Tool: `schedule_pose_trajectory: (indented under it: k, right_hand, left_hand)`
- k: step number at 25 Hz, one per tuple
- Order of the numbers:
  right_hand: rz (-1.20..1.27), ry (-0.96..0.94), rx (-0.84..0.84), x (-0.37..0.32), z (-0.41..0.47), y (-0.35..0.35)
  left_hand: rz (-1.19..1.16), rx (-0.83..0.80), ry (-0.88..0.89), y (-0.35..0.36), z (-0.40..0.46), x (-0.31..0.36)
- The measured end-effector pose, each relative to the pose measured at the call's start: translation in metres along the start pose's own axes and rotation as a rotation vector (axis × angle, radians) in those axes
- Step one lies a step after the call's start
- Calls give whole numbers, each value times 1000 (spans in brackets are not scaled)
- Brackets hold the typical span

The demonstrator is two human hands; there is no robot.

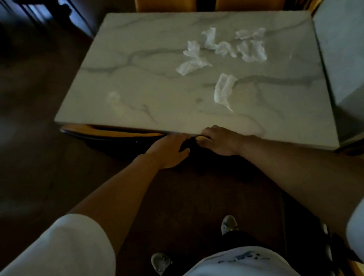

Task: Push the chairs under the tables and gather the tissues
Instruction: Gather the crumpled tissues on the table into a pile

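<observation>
Head view: both hands, left (pixel 169 150) and right (pixel 219 141), grip a dark chair-back (pixel 189 145) at the tabletop's (pixel 147 85) near edge, tucking it under; tissues (pixel 223 47) wait near the far-right corner.

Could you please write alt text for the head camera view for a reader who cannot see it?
Both hands, the left hand and right hand, reach to the near edge of a marble-patterned table above a tucked-in yellow chair. Crumpled white tissues lie scattered on the tabletop.

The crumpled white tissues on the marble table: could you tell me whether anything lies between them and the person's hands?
Nothing visible does: only bare marble table top separates the crumpled white tissues from both hands, left and right, at the near edge.
</observation>
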State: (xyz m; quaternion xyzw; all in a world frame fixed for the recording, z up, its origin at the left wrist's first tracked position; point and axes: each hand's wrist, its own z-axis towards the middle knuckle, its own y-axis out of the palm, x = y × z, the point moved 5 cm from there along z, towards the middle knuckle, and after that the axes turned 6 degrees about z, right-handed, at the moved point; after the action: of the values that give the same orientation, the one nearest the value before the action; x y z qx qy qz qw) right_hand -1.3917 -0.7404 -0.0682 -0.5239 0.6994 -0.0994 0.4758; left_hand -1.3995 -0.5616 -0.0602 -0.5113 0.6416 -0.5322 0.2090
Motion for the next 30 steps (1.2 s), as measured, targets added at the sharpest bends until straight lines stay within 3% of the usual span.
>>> schedule_pose_trajectory:
  k: [7, 15, 17, 23, 27, 30]
  right_hand:
    - [-246, 5, 43, -133, 25, 59]
    - [-238, -210, 371, -291, 95, 104]
    - [-253, -249, 306, -327, 134, 109]
    - [-138, -102, 203, -382, 272, 116]
    - [-223, 6, -52, -393, 346, 127]
    - [-309, 39, -144, -410, 393, 118]
  left_hand:
    - [-125, 141, -144, -26, -125, -167]
    - [-266, 161, -257, -17, -208, -323]
    - [-268, 146, -281, -22, -213, -356]
    - [-204, 134, -351, -57, -189, -463]
    - [-226, 67, -437, -76, -180, -543]
    - [-280, 27, -491, -86, -170, -603]
